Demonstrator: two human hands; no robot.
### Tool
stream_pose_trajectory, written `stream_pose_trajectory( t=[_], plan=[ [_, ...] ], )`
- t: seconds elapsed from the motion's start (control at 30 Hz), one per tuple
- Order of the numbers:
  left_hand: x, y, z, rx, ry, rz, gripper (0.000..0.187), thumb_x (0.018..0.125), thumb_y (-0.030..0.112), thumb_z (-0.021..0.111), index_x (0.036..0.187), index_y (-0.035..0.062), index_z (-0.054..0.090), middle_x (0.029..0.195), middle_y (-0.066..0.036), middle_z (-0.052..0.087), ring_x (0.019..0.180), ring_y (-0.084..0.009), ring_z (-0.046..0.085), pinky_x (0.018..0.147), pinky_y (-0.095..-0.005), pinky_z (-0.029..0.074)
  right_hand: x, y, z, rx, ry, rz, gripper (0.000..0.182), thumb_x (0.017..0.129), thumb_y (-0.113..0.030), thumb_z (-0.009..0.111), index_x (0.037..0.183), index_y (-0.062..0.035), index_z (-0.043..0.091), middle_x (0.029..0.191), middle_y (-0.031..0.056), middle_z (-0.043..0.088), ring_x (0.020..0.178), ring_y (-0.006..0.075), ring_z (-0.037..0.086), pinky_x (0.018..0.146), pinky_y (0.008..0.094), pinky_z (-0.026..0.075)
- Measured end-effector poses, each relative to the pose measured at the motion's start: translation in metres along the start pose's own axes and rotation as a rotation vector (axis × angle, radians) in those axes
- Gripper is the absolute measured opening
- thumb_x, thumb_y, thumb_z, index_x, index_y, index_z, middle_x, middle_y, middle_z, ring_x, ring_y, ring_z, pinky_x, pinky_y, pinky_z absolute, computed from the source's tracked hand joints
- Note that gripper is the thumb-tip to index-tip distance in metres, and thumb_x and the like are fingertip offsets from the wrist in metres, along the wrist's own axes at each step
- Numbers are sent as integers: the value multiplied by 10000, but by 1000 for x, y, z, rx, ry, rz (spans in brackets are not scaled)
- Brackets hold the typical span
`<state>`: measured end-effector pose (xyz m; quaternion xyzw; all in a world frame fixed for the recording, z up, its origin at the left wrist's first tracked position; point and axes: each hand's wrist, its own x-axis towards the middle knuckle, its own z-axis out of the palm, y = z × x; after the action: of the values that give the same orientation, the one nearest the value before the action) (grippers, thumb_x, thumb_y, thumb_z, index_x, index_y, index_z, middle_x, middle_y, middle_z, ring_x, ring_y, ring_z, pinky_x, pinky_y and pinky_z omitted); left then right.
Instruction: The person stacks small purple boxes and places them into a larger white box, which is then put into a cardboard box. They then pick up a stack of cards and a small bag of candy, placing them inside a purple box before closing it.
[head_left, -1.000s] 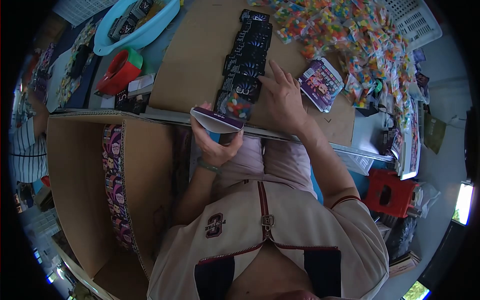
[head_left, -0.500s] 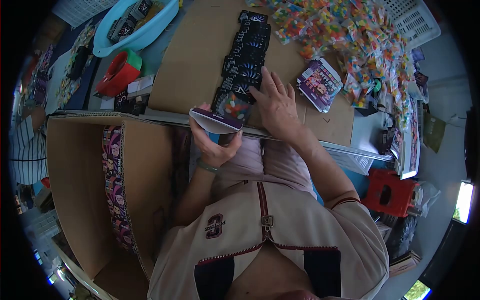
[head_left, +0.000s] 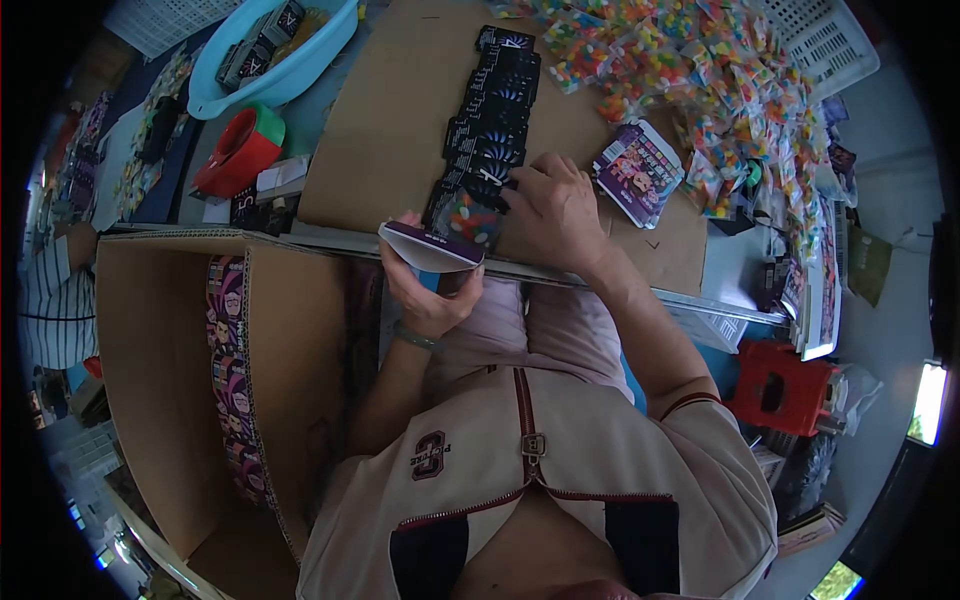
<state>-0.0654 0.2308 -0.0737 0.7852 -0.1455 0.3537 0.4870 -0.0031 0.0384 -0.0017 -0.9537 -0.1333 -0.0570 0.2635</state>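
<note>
At the table's near edge, my left hand (head_left: 428, 303) grips a small purple box (head_left: 432, 246) with its white inner side showing. Just beyond the box lies a clear packet of coloured candies (head_left: 470, 218), at the near end of an overlapping row of black printed cards (head_left: 497, 105). My right hand (head_left: 560, 205) is at the right side of that row, fingers bent and thumb close to them, closed on the edge of a black card (head_left: 490, 186); the fingertips are partly hidden. To its right lies a flattened purple printed box (head_left: 640, 172).
Many candy packets (head_left: 690, 70) are heaped at the back right, beside a white basket (head_left: 825, 45). A blue basin (head_left: 215, 85) and a red-green tape roll (head_left: 240, 150) stand at the left. A large carton (head_left: 160, 400) is at my left, a red stool (head_left: 780, 385) at my right.
My right hand has drawn its outstretched fingers back and bent them at the near part of the card row. My left hand holds the purple box in nearly the same place.
</note>
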Motion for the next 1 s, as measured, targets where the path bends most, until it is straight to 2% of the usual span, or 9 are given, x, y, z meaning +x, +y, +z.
stream_pose_trajectory(
  t=[0.07,0.4,0.5,0.57,0.67,0.77,0.8,0.9,1.0],
  plan=[
    [0,0,-1,4,-4,-5,1041,641,221,810,1394,-129,182,1261,-278,453,1129,-385,532,972,-456,470,4,-10,0,81,-166,23,381,727,-313,784,994,-58,689,1052,128,566,1072,305,544,860,441,449],
    [-1,2,-4,-8,-39,-31,1072,647,201,810,1424,-106,139,1312,-277,426,1181,-386,499,1003,-459,436,7,-33,20,-35,-117,-13,532,671,-284,826,1047,9,590,1051,174,594,1025,348,588,844,450,482],
    [2,2,0,-33,-8,4,1064,647,187,813,1427,-103,149,1331,-280,418,1198,-392,494,1007,-460,430,-7,-31,32,261,-180,124,444,703,-142,796,1044,-3,549,986,177,651,901,357,659,770,427,534],
    [5,5,2,-62,40,27,1039,626,184,831,1402,-116,207,1319,-285,428,1174,-398,516,992,-455,444,-19,-22,38,676,-2,26,402,772,22,726,1123,24,530,969,154,681,899,229,694,768,302,549],
    [12,14,7,43,7,-59,1020,626,184,845,1396,-117,248,1287,-283,456,1166,-387,529,965,-435,461,-17,-16,-2,915,197,119,371,774,75,677,1118,19,552,922,188,668,842,276,701,743,309,561],
    [21,24,19,36,-13,-175,1009,631,197,841,1396,-110,260,1243,-275,480,1119,-392,552,917,-427,483,-18,-37,-73,946,151,-8,318,797,64,668,1100,17,586,912,190,663,836,241,702,735,295,560],
    [24,29,23,27,-12,-171,1009,631,197,841,1396,-110,260,1243,-275,480,1119,-392,552,917,-427,483,-16,-40,-82,938,157,-9,318,797,64,668,1100,17,586,912,190,663,836,241,702,735,295,560],
    [32,34,31,109,-29,-107,1001,635,215,833,1399,-101,270,1215,-269,491,1075,-405,566,881,-432,492,3,-44,-101,228,-34,-398,237,761,35,645,988,-34,644,879,157,661,779,260,689,663,354,558],
    [29,30,34,85,-40,-127,1010,633,239,828,1407,-91,270,1223,-269,493,1067,-423,568,877,-447,497,16,-53,-102,-156,-158,-574,298,751,5,645,1043,-51,621,892,131,645,768,301,675,600,368,533]
  ],
)
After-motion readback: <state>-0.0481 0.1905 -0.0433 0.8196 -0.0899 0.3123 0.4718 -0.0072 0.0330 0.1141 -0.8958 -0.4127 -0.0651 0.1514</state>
